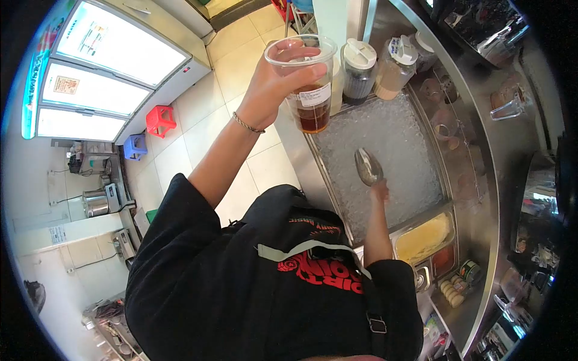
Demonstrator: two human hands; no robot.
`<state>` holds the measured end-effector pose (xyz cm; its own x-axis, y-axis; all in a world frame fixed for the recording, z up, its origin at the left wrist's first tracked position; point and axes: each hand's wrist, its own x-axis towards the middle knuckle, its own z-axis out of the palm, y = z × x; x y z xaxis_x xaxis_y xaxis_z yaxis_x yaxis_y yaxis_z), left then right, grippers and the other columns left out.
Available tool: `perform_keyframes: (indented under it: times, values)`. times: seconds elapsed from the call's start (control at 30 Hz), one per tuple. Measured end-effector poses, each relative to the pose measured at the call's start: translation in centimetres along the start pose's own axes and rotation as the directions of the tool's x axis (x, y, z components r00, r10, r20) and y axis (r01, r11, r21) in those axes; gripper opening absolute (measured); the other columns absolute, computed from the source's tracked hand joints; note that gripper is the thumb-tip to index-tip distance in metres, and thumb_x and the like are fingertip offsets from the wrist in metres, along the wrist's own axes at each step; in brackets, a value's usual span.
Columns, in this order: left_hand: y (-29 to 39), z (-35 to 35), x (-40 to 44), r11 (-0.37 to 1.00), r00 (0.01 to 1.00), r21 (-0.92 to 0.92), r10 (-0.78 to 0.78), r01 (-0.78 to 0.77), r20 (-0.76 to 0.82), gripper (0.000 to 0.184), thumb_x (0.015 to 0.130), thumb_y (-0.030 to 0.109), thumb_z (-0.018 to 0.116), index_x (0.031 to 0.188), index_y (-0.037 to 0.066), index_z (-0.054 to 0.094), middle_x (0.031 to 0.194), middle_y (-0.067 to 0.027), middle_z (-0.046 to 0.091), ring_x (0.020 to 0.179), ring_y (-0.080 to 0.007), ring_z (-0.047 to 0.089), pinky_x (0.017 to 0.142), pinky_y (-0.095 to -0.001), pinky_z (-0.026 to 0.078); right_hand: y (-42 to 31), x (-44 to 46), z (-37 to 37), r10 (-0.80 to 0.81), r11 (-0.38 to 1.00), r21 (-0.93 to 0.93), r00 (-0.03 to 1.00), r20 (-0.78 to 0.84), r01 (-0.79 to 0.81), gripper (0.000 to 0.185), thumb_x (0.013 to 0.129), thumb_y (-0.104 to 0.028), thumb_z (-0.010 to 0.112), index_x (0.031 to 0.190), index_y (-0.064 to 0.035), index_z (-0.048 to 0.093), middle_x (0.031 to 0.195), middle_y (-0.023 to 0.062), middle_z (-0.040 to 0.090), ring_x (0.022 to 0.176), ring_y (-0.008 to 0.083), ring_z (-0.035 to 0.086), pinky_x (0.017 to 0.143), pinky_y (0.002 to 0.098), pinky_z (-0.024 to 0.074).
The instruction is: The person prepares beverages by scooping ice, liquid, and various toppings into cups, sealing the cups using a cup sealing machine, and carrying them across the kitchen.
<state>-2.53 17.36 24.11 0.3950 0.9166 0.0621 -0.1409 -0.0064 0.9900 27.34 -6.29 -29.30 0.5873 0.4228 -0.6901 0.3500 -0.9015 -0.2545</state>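
Your left hand [276, 82] is gripping a clear plastic cup [315, 96]; over-squeezing could be spilling its brown liquid [312, 121]! Your right hand [379, 191] is gripping a silver metal scoop [366, 167], pale ice [391, 126] lying beneath.

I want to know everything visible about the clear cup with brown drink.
The cup looks like clear plastic, narrowing downward, with an open, lidless rim. A white label, its print too small to read, is on its side. Brown drink fills only the lower part. The cup looks roughly upright, held in the left hand's grip, thumb across the front, seen near the ice bin's corner.
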Motion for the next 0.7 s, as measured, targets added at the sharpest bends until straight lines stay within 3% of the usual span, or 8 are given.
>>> perform_keyframes:
  times: [0.1,0.17,0.23,0.33,0.4,0.53,0.67,0.7]
  values:
    - [-0.2,0.8,0.4,0.999,1.000,0.044,0.017,-0.016,-0.015,0.064,0.089,0.017,0.077,0.138,0.000,0.040,0.136,-0.0189,0.058,0.122,-0.0263,0.061,0.103,-0.0405,0.050,-1.7,-6.4,-6.4,-0.173,0.902,-0.431,0.917,-0.360,0.000,0.053,0.102,-0.025,0.050,0.154,-0.0205,0.039,0.102,0.0115,0.068,0.101,0.0272,0.065,0.093,0.0538,0.0436]
    - [-0.5,1.3,0.5,0.998,0.999,0.063,0.016,-0.014,-0.033,0.063,0.089,0.017,0.077,0.137,0.000,0.040,0.136,-0.0190,0.058,0.121,-0.0266,0.062,0.102,-0.0405,0.051,-2.7,-9.2,-5.2,-0.268,0.862,-0.508,0.855,-0.444,0.007,0.058,0.103,-0.019,0.050,0.158,-0.0218,0.032,0.099,0.0109,0.068,0.096,0.0244,0.067,0.093,0.0516,0.0429]
    - [-0.7,1.7,1.0,1.000,0.998,0.017,-0.008,0.009,-0.067,0.081,0.079,0.021,0.088,0.138,-0.004,0.038,0.135,-0.0188,0.059,0.118,-0.0267,0.063,0.099,-0.0389,0.052,-3.2,-10.2,-0.5,-0.241,0.921,-0.377,0.905,-0.351,0.099,0.061,0.100,-0.014,0.052,0.157,-0.0265,0.035,0.103,0.0127,0.069,0.100,0.0274,0.067,0.093,0.0528,0.0419]
    - [-1.3,2.0,1.2,1.000,0.999,-0.009,-0.020,0.019,-0.048,0.079,0.079,0.018,0.087,0.137,-0.004,0.039,0.135,-0.0181,0.058,0.118,-0.0257,0.063,0.100,-0.0381,0.052,-5.5,-12.7,2.4,-0.218,0.941,-0.294,0.966,-0.137,0.170,0.065,0.097,-0.015,0.055,0.157,-0.0289,0.035,0.112,0.0134,0.070,0.106,0.0294,0.066,0.097,0.0570,0.0398]
    - [-1.7,2.5,1.2,0.999,0.999,-0.029,-0.024,0.022,-0.040,0.078,0.079,0.017,0.087,0.137,-0.004,0.039,0.135,-0.0173,0.058,0.118,-0.0254,0.062,0.100,-0.0379,0.052,-6.0,-13.7,3.9,-0.408,0.904,-0.196,0.905,-0.122,0.381,0.060,0.099,-0.019,0.053,0.156,-0.0287,0.036,0.119,0.0159,0.069,0.111,0.0321,0.066,0.099,0.0593,0.0399]
    - [-3.1,3.2,1.2,0.997,0.999,-0.074,-0.032,0.033,0.022,0.077,0.078,0.014,0.087,0.137,-0.001,0.039,0.134,-0.0156,0.058,0.120,-0.0250,0.061,0.102,-0.0382,0.051,-4.4,-10.9,3.7,-0.319,0.944,0.060,0.945,-0.066,0.323,0.052,0.101,-0.021,0.051,0.153,-0.0231,0.043,0.123,0.0178,0.068,0.114,0.0327,0.065,0.100,0.0536,0.0437]
    - [-6.7,3.0,1.1,0.997,0.985,-0.081,0.027,-0.013,0.168,0.083,0.074,0.010,0.089,0.139,0.002,0.039,0.135,-0.0147,0.058,0.124,-0.0246,0.059,0.105,-0.0388,0.049,-2.3,-9.3,2.3,-0.381,0.864,0.363,0.924,0.019,0.349,0.049,0.098,-0.024,0.052,0.146,-0.0113,0.052,0.116,0.0193,0.068,0.106,0.0292,0.066,0.091,0.0368,0.0518]
    - [-7.9,3.0,1.0,0.996,0.969,-0.017,0.091,-0.090,0.230,0.086,0.071,0.009,0.090,0.140,0.003,0.039,0.135,-0.0143,0.058,0.126,-0.0244,0.058,0.107,-0.0389,0.048,-2.0,-9.9,0.7,-0.379,0.879,0.322,0.925,0.022,0.352,0.050,0.098,-0.026,0.051,0.147,-0.0137,0.050,0.118,0.0207,0.068,0.109,0.0357,0.066,0.093,0.0435,0.0510]
